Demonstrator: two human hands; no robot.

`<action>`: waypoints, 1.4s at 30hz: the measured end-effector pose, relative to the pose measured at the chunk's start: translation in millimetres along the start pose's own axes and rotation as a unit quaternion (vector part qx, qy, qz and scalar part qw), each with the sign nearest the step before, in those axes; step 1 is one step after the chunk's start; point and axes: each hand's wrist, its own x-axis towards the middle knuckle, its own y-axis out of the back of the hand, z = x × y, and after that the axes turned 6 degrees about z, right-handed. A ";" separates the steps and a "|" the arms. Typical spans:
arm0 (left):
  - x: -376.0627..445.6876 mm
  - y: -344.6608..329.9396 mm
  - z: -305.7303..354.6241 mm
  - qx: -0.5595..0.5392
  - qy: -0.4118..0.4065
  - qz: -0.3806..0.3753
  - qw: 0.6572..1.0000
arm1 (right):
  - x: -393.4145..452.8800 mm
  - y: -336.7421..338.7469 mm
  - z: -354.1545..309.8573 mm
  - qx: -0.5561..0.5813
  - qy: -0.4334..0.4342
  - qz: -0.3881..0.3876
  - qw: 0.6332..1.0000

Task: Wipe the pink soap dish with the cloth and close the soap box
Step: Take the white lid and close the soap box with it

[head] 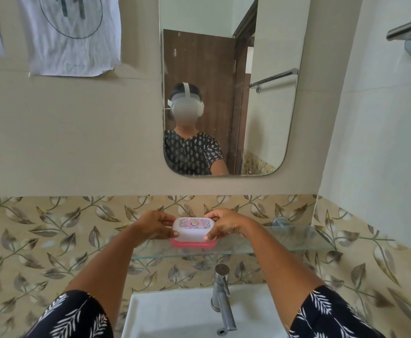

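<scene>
The soap box (193,231) sits on the glass shelf (297,241), toward the shelf's left end, directly above the tap (221,296) and the white basin (175,313). Its pale lid (193,226), printed with a pink oval and a dark floral border, is down over the pink soap dish (192,243), of which only a pink strip shows below the lid's lower edge, resting on the shelf.

Both hands are on the box, one at each short end. The left hand (152,225) grips the lid's left end: its thumb lies on the near left corner and its fingers curl round the far left side. The right hand (226,224) grips the lid's right end in the same way, thumb tip on the near right corner just above the pink base, fingers wrapped over the far right edge. The box thus lies between the two hands, touching both, with the lid's top face uncovered between them.

Both forearms reach forward over the basin to the shelf, the dark leaf-print sleeves (326,313) near the bottom of the view. Above the shelf, a mirror (268,132) hangs on the beige wall, well above the box. A crumpled white sheet (72,37) is stuck on the wall to the mirror's left. I cannot see the cloth anywhere near the shelf.
</scene>
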 end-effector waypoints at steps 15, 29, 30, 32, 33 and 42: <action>0.3 1.7 -4.9 -0.041 0.007 -0.017 0.999 | 0.2 0.2 -1.3 -0.022 0.011 -0.005 1.000; 2.5 -1.0 1.0 -0.020 0.027 -0.010 0.999 | 11.2 -2.5 2.2 -0.060 0.010 -0.010 0.998; 2.3 -2.3 1.8 -0.030 0.029 -0.002 0.999 | 11.6 -2.3 1.7 -0.062 0.010 -0.010 0.998; 3.3 -4.1 1.8 -0.034 0.028 0.016 0.999 | 12.0 -2.1 1.0 -0.066 0.010 -0.011 0.998; 4.3 -4.4 1.2 -0.030 0.028 0.024 0.999 | 12.1 -2.0 0.8 -0.069 0.011 -0.012 0.997; 14.9 -4.9 2.5 -0.019 0.065 0.045 0.997 | 15.1 -2.8 1.3 -0.090 0.015 -0.012 0.996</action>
